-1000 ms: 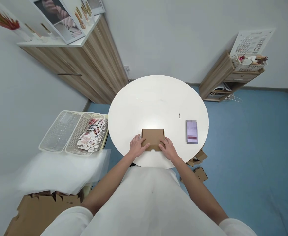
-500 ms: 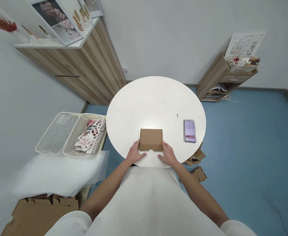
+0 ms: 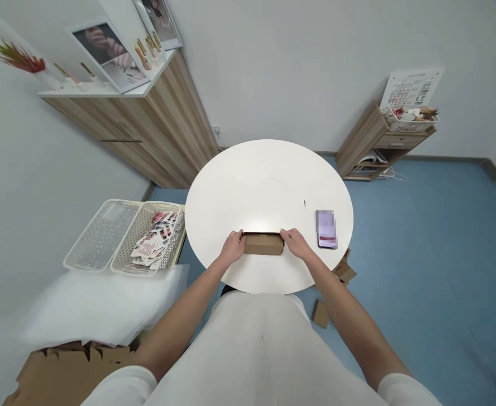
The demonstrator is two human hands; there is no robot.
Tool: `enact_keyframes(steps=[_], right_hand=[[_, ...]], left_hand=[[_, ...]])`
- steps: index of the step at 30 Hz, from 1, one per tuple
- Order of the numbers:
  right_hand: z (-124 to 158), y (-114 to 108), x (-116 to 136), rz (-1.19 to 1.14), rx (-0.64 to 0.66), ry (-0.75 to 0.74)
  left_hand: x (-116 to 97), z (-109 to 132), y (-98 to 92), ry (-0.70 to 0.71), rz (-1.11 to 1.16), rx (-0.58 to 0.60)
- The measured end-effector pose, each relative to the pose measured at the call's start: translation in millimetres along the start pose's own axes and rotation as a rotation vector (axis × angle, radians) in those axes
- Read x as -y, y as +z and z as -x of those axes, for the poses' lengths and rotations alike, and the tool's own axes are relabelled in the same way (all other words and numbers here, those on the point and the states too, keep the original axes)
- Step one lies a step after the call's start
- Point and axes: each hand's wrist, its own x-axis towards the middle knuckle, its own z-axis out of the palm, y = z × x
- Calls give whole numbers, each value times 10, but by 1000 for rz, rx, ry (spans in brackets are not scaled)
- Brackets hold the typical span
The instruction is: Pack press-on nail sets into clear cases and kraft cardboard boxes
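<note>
A small brown cardboard box (image 3: 264, 243) stands tipped up on the near part of the round white table (image 3: 269, 186), its narrow side facing me. My left hand (image 3: 232, 248) grips the box's left end with curled fingers. My right hand (image 3: 295, 243) grips its right end the same way. Both forearms reach in from below over my white top.
A phone (image 3: 326, 229) lies on the table's right side. Two pale plastic baskets (image 3: 104, 234) sit at left, one holding several small cards (image 3: 155, 239). Flat cardboard pieces (image 3: 320, 313) lie on the blue floor. Wooden cabinets (image 3: 159, 129) stand at the back.
The box lay flat with my hands at its near corners. It is now tipped up on edge, with both hands moved to its two ends.
</note>
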Motion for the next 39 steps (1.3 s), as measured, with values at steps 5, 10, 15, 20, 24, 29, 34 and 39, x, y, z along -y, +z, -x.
enact_keyframes(steps=[5, 10, 15, 20, 24, 29, 34, 39], right_hand=[[4, -6, 77, -46, 0, 86], [140, 42, 96, -106, -35, 77], [233, 120, 78, -169, -58, 75], [256, 139, 34, -237, -72, 87], [268, 118, -18, -303, -26, 96], [245, 87, -50, -422, -11, 154], [219, 72, -32, -416, 25, 185], [225, 92, -75, -432, 33, 158]], left_hand=[[-8, 61, -4, 30, -102, -32], [4, 151, 39, 86, -45, -121], [-24, 200, 56, 99, -11, -146], [-39, 206, 28, 97, -7, -132], [-39, 220, 4, 91, 59, -110], [-26, 225, -21, 17, 106, -64], [50, 193, -81, 107, 134, -30], [138, 195, -162, 214, 43, 42]])
